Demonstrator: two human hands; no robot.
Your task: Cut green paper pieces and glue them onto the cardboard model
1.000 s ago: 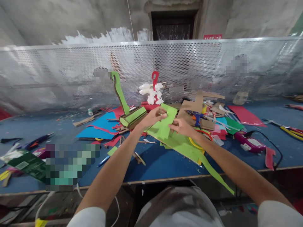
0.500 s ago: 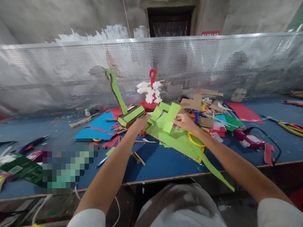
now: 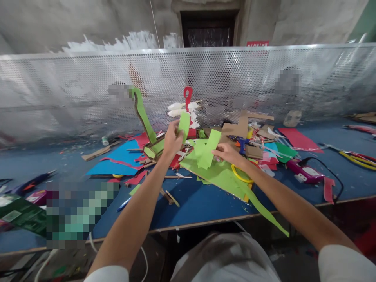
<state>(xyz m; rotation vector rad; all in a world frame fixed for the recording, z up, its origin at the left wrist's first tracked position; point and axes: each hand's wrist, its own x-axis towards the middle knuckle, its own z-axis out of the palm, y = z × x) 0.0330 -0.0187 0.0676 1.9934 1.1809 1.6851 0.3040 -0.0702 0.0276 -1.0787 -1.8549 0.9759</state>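
My left hand (image 3: 173, 138) is raised above the table, closed around a small green cardboard piece (image 3: 184, 124). Just left of it is a green cardboard box (image 3: 157, 147), its top uncovered, with a tall curved green strip (image 3: 141, 111) rising from it. My right hand (image 3: 225, 152) pinches the right edge of a green rectangular strip (image 3: 213, 141) above other green scraps. Beneath lies a large green sheet (image 3: 216, 178). Yellow-handled scissors (image 3: 241, 175) rest on the sheet beside my right forearm.
Behind stands a red model with white flowers (image 3: 192, 113), near a perforated metal screen (image 3: 246, 86). Blue card (image 3: 117, 162) and red scraps lie left. A purple device (image 3: 305, 172) with a black cord and yellow-handled pliers (image 3: 357, 159) are right.
My left hand has lifted the green piece off the top of the box and moved up with it. The right hand stays nearly in place with its strip.
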